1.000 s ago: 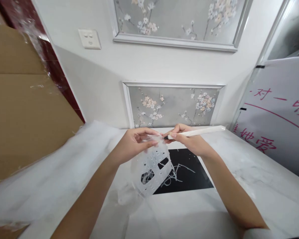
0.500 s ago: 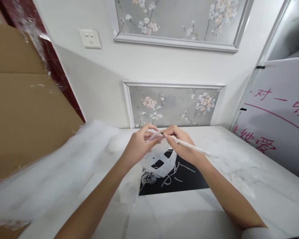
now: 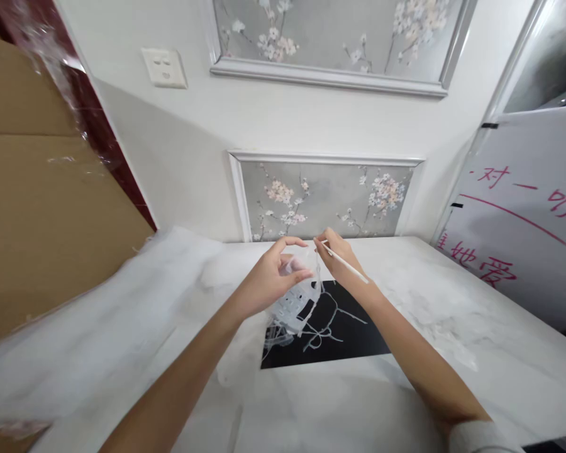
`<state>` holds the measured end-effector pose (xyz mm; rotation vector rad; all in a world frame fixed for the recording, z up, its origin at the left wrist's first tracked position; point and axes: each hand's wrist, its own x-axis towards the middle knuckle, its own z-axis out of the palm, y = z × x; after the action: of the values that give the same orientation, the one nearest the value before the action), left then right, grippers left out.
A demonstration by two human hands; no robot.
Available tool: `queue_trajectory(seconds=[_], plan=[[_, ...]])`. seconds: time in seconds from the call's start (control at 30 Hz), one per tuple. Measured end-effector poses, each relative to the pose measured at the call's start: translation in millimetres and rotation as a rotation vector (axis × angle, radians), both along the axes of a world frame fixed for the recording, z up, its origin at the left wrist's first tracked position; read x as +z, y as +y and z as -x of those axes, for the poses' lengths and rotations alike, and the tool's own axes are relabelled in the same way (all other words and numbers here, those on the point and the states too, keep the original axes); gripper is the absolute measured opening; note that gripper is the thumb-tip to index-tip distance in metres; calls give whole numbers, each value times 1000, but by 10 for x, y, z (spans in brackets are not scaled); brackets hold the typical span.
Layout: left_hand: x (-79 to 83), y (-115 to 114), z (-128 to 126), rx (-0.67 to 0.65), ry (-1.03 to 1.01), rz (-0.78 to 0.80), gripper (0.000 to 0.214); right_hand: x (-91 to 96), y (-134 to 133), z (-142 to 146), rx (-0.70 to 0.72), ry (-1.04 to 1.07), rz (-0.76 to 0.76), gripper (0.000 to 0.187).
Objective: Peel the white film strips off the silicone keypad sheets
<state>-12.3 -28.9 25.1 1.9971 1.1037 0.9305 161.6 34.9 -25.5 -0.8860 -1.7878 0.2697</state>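
My left hand (image 3: 274, 274) pinches the upper edge of a translucent white perforated sheet (image 3: 296, 303) with cut-out holes, held up above the table. My right hand (image 3: 336, 259) grips a thin white pen-like tool (image 3: 345, 266), its tip at the sheet's top edge beside my left fingers. Thin white strips hang off the sheet and trail onto a black mat (image 3: 332, 330) below.
The white marble table (image 3: 368, 402) reaches to the wall. A heap of white gauzy material (image 3: 89, 333) lies at the left against a large cardboard box (image 3: 42, 207). A whiteboard with red writing (image 3: 523, 214) leans at the right.
The tool has swung from pointing right to angling down toward me. The sheet has been turned and lowered slightly. Both hands stay together at its top edge.
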Motion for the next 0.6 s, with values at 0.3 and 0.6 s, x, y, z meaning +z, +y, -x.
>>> queue_trajectory(seconds=[0.3,0.6], plan=[[126,194,227,-268,-636,393,56,297,-106,-183,894,796,841,37],[386,-20,348,-342,-1256,659,25,133,199,-688,968,312,905,37]])
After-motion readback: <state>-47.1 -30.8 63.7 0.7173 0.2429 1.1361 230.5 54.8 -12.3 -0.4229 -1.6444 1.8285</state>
